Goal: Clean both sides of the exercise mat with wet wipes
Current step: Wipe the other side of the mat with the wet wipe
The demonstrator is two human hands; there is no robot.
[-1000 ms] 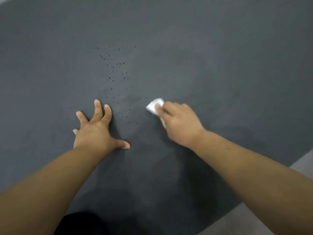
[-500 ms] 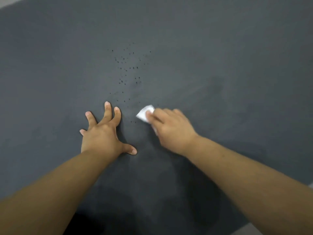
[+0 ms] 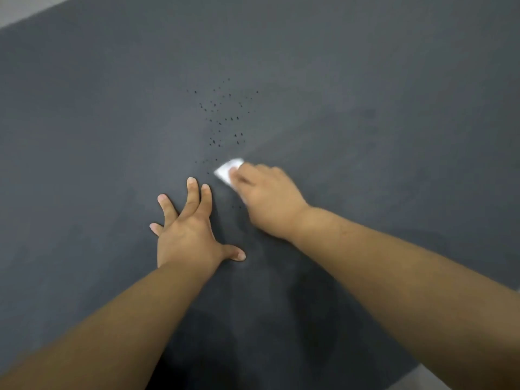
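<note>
The mat under your fingers looks like dark grey foam or rubber: matt, with a fine, even grain and no glare. Just ahead of the fingertips of your left hand and farther out, small black specks dot that surface; you cannot tell whether they are pits or crumbs. The wipe held under the fingers of your right hand is white, soft and crumpled like thin cloth or paper, dull rather than shiny, and blurred. Far beyond your fingertips, past the mat's edge, the floor is pale and smooth-looking.
</note>
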